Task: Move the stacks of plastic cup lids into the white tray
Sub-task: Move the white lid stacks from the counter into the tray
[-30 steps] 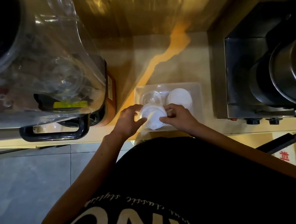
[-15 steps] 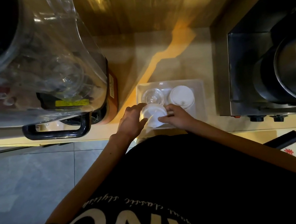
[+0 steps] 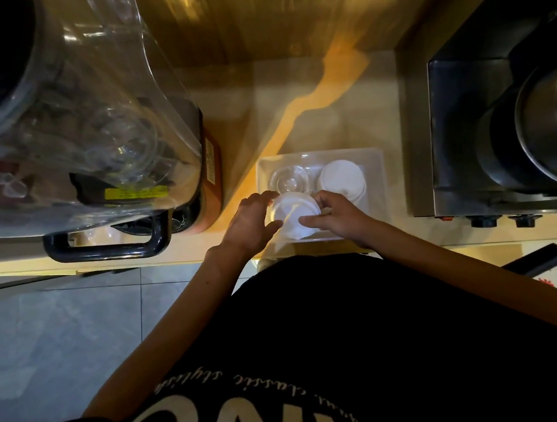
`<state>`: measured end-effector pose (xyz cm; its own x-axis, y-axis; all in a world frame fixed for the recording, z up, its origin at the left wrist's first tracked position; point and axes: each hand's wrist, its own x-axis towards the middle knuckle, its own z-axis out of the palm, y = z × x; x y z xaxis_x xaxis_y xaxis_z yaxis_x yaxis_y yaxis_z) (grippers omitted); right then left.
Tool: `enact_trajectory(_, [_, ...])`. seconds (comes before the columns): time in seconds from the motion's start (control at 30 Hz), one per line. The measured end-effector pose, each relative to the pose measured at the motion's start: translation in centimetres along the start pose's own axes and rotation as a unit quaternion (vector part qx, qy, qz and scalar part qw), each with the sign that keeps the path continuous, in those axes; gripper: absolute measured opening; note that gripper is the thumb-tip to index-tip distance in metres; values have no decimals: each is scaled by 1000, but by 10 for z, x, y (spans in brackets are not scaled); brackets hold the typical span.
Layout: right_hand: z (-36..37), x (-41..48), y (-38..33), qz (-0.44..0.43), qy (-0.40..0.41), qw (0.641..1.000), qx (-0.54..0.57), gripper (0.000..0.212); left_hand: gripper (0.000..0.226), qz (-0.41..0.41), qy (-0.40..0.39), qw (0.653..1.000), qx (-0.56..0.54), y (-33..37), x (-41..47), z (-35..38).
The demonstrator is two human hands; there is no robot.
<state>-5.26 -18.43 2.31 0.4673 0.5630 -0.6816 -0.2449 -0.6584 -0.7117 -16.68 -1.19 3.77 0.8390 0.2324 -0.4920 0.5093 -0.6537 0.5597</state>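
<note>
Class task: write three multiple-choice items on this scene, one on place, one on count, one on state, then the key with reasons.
1. Where in the white rectangular plastic tray does the clear plastic lid stack stand? A far left; B near right; C outside it.
2. How many lid stacks are at the tray? A one; B three; C five.
3. The near white plastic lid stack is: A lying untouched; B on the floor; C held by both hands.
Key: 1 A, it stands left of the far white lid stack; 2 B, one clear, two white; 3 C, left hand and right hand grip its sides.
</note>
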Motion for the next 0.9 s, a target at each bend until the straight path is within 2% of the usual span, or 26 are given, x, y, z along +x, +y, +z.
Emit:
enact_trajectory(0.17, [-3, -1, -6, -6, -28, 999, -33, 32, 64, -1, -29, 999, 18, 4, 3, -7])
enact_trajectory(0.3, [-8, -1, -14, 5, -59, 998, -20, 24, 72, -10, -52, 998, 21, 7, 5, -11])
enact_trajectory(0.67, [-19, 7, -18, 69, -108, 990, 51, 18, 67, -28, -77, 997, 3, 15, 8, -15])
enact_trajectory(0.8, [-16, 10, -15, 73, -88, 992, 52, 24, 67, -26, -75, 997, 20, 14, 10, -11])
enact_trajectory(0.9, [-12, 6, -15, 45, -52, 998, 3, 27, 67, -19, -70, 997, 40, 13, 10, -6])
